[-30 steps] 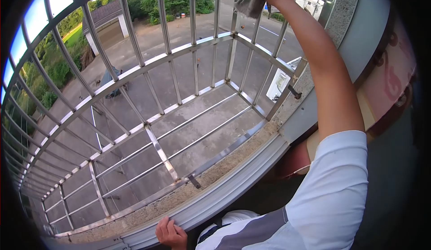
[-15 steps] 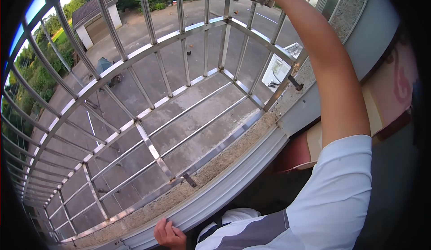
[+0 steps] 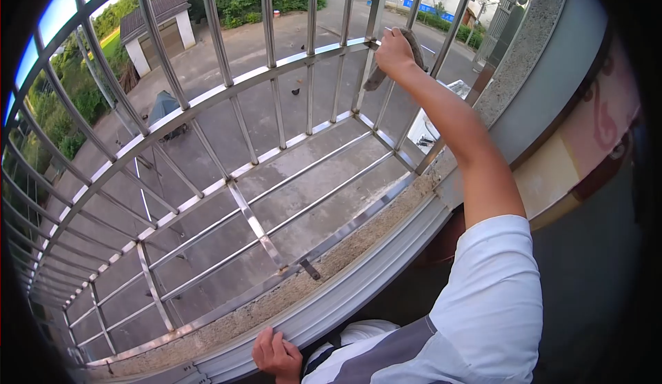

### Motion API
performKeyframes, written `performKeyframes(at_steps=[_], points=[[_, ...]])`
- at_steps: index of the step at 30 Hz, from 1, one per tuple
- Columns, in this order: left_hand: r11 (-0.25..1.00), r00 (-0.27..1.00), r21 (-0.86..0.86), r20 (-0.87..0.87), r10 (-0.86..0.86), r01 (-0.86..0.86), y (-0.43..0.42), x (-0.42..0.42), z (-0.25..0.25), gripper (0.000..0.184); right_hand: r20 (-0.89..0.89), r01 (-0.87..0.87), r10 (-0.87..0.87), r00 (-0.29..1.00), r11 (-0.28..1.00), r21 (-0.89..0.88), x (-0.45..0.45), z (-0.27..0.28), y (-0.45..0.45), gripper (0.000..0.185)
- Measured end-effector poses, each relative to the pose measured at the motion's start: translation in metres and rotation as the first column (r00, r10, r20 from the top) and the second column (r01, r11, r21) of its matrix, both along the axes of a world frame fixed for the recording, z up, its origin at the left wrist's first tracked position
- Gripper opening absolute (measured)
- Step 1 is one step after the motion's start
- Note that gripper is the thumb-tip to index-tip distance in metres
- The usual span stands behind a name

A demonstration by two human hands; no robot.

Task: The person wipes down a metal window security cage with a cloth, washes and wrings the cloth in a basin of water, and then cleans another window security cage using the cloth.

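My right hand (image 3: 396, 51) reaches out to the far corner of a stainless steel window cage (image 3: 276, 72). Its fingers are closed round a grey cloth (image 3: 374, 79), which lies against the horizontal rail beside the corner post; part of the cloth hangs below the rail. Down at the bottom, my left hand (image 3: 277, 355) rests at the inner edge of the white window frame (image 3: 324, 309), its fingers curled on it. The undersides of those fingers are hidden.
A rough concrete sill (image 3: 358, 244) runs between frame and cage, with a metal bracket (image 3: 310, 269) fixed on it. Upright bars surround the opening. A patterned pink curtain (image 3: 600, 135) hangs at right. Below outside are paved ground, a covered object (image 3: 164, 111) and a small shed (image 3: 157, 28).
My right hand has come down and slightly left with the cloth, from the upper bars to the rail at the corner. The view has shifted a little; my left hand stays at the frame.
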State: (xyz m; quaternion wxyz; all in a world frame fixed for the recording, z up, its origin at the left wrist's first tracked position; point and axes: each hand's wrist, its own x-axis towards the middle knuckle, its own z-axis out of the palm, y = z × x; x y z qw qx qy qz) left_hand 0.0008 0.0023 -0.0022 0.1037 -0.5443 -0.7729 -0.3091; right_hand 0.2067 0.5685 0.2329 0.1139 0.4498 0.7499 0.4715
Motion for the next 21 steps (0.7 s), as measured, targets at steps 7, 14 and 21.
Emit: performKeyframes(at_steps=[7,14,21], points=[[0.998,0.998,0.010,-0.010,-0.063,0.063,-0.003,-0.004,0.001,0.018,-0.100,0.084,-0.069,0.993,0.985,0.150,0.047,0.027,-0.034,0.021],[0.998,0.997,-0.001,-0.046,-0.060,0.060,0.001,-0.004,0.006,0.017,-0.677,0.164,-0.195,0.710,0.980,-0.111,0.039,0.019,0.004,0.025],[0.998,0.997,0.002,-0.032,-0.069,0.069,-0.001,-0.005,0.006,0.017,-0.928,0.023,0.085,0.363,0.995,0.100,0.040,-0.035,-0.004,0.023]])
